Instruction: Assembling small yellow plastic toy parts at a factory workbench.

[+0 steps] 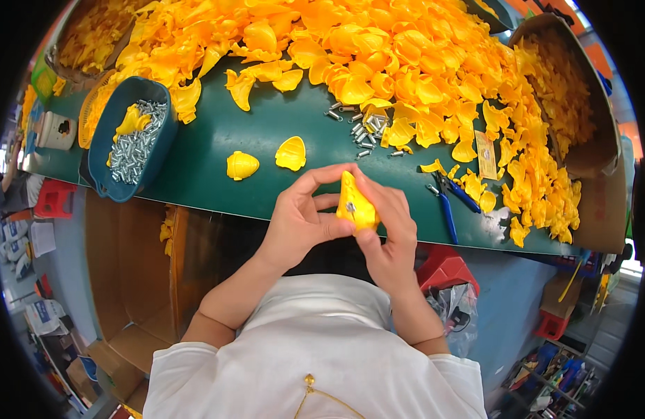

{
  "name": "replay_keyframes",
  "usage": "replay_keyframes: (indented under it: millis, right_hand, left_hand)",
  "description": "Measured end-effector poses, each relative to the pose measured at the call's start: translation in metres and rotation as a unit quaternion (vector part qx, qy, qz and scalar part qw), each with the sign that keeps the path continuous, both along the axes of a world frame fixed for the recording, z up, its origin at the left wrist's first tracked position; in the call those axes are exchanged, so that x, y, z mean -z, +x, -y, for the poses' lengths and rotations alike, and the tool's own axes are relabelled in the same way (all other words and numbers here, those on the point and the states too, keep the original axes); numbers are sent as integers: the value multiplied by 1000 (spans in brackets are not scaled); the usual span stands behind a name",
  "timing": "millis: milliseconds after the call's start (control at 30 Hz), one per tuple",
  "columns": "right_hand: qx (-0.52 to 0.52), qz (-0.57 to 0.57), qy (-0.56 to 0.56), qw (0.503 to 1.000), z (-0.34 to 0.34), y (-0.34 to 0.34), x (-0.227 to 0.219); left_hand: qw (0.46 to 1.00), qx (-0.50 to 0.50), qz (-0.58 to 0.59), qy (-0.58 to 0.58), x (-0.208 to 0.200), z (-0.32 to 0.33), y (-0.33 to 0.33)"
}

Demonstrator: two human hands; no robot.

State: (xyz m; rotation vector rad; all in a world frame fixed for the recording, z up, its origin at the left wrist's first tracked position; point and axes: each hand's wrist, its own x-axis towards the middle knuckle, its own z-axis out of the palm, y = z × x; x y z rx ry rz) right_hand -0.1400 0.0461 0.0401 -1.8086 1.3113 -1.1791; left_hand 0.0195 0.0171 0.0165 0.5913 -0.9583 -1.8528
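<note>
Between both hands, above the table's near edge, is a yellow plastic shell part (358, 204) with a small metal piece showing on it. My left hand (307, 213) grips it from the left, with thumb and fingertips pressed to its side. On the other side my right hand (390, 227) closes on it with thumb and fingers. Beyond the left hand, a yellow shell cup (290, 153) and a rounded yellow piece (242, 165) lie apart on the green table (204, 178). Several small metal springs (368, 130) lie loose beyond the hands.
A large heap of yellow shells (406, 56) covers the far side. At left, a dark teal basin (163, 133) holds many springs. Blue-handled pliers (448, 209) lie to the right. Brown boxes (602, 133) of shells stand at the right end; an open cardboard box (130, 279) sits below left.
</note>
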Motion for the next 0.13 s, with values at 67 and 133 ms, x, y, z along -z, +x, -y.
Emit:
replay_keyframes:
  millis: [67,133]
  right_hand:
    - [-56,-41,21,997,9,-5,-4]
    - [-40,-44,-13,998,9,3,-3]
  left_hand:
    - [996,-45,-45,55,4,-2,-4]
    - [982,-40,-142,121,0,-1,-7]
